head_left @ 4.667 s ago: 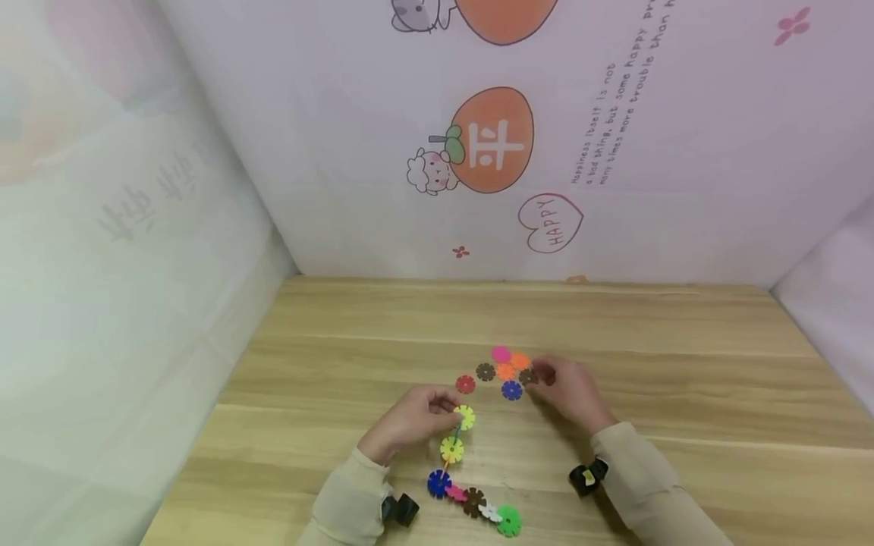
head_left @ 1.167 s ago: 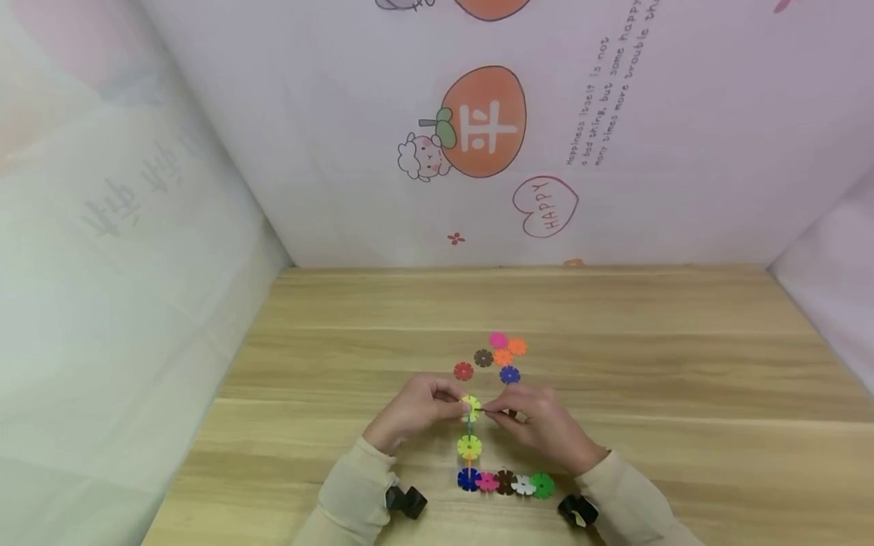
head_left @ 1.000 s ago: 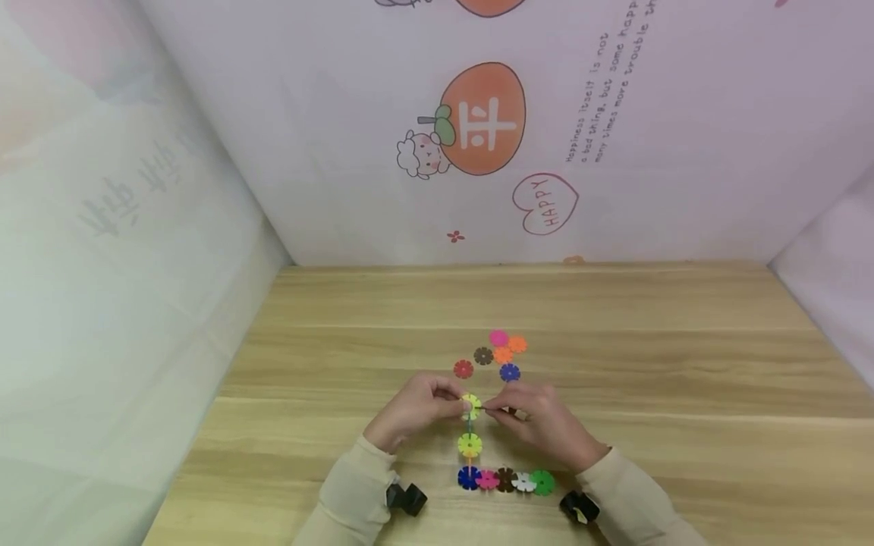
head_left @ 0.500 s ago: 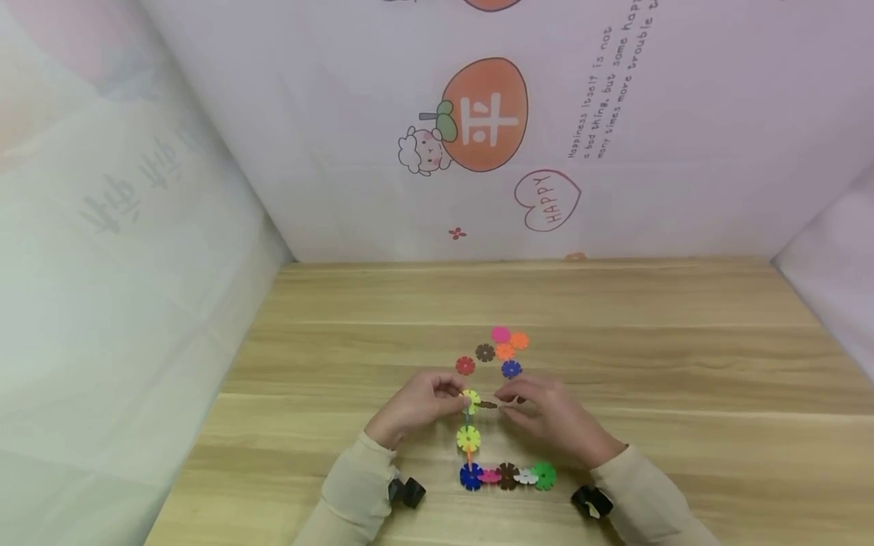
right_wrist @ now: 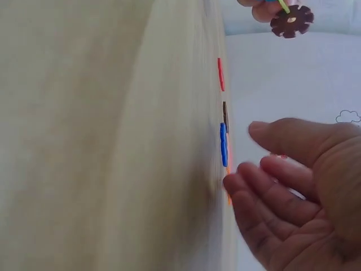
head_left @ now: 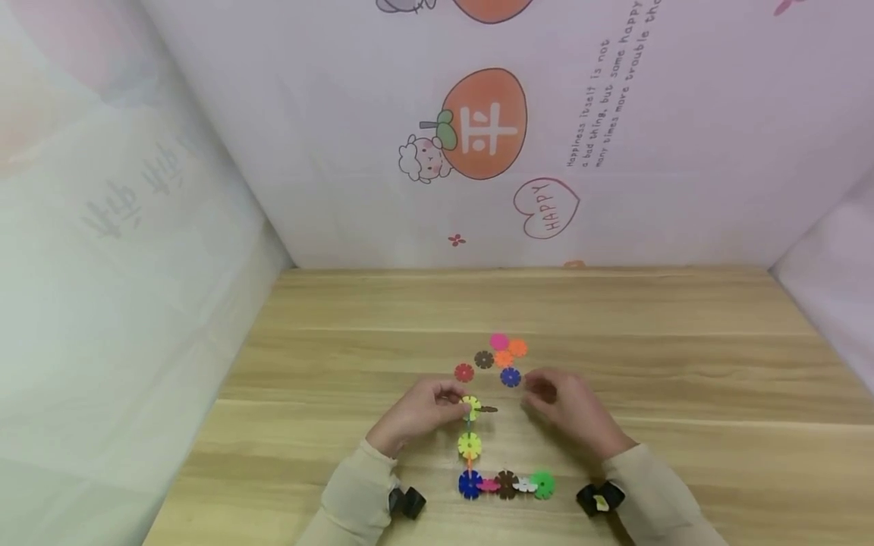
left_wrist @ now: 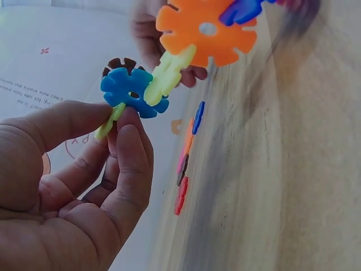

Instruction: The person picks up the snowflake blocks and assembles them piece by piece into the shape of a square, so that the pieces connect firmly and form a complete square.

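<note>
My left hand (head_left: 418, 415) pinches a yellow notched disc (left_wrist: 107, 126) at the far end of a linked chain. A brown notched disc (right_wrist: 282, 25) juts rightward from that yellow one, slotted into it. Below come a light blue disc (left_wrist: 119, 89), another yellow disc (head_left: 469, 446), an orange disc (left_wrist: 183, 28) and a dark blue disc (head_left: 470, 484). From there the chain turns right through pink, brown and white discs to a green disc (head_left: 542, 484). My right hand (head_left: 570, 406) holds nothing, fingers loosely bent, just right of a loose blue disc (head_left: 510, 377).
Beyond the hands lie loose discs: red (head_left: 464, 372), brown (head_left: 484, 359), pink (head_left: 499, 342) and two orange ones (head_left: 503, 359), some touching or overlapping. The wooden table (head_left: 355, 311) ends at a printed white backdrop (head_left: 382, 220).
The right hand took a brown disc from the loose group and brought it to the held yellow disc. It has since let go and moved right, leaving the brown disc attached.
</note>
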### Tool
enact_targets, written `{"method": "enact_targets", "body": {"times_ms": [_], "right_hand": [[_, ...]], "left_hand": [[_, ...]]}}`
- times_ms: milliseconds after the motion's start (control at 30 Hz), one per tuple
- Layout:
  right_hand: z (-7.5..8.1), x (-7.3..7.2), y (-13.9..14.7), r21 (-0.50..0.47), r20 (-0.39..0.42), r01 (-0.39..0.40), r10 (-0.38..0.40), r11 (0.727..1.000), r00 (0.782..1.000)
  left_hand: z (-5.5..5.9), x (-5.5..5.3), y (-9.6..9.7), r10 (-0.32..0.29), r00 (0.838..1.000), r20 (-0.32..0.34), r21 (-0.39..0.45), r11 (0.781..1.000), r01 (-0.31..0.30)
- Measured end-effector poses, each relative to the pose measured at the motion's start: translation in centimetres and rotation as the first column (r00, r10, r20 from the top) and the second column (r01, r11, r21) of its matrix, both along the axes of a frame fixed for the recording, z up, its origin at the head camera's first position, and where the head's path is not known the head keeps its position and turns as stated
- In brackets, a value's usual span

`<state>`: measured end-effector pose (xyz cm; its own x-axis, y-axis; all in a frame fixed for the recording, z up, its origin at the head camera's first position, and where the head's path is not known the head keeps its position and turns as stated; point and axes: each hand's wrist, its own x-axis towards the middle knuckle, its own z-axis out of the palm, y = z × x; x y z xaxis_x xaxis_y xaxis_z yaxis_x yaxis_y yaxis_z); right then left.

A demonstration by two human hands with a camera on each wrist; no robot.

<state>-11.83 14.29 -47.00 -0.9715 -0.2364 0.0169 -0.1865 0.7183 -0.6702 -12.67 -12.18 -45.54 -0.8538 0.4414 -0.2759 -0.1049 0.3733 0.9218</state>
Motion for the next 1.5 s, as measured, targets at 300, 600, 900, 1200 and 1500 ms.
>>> {"method": "enact_targets", "body": {"times_ms": [300,600,900,1200,1500], "right_hand": [[0.0,-1.7,-1.1,0.041,0.013,0.005,-0.006,0.999,1.000],[0.5,-2.9,-2.5,0.144,-0.022,0.011,-0.008,0.990,1.000],[0.5,-3.1,-2.5,0.161,-0.018,0.022,-0.020,0.987,1.000],[-0.7,-0.4,-2.5,0.013,0.112,0.057,-0.058,0.998,0.992],[0.0,-1.3,-1.4,-0.109,0.182,0.081,-0.060,0.991,0.981]], "left_hand": [[0.2,-0.2,0.0,0.005,1.000,0.016,-0.008,1.000,-0.005],[0.5,-0.3,0.1,-0.003,1.000,0.008,0.020,1.000,0.003],[0.5,0.0,0.0,-0.022,1.000,0.006,0.039,0.999,0.022],[-0.2,1.8,-0.3,-0.043,0.998,0.041,0.091,0.995,0.040],[0.6,0.7,-0.3,-0.031,0.999,0.009,0.093,0.995,0.030]]}}
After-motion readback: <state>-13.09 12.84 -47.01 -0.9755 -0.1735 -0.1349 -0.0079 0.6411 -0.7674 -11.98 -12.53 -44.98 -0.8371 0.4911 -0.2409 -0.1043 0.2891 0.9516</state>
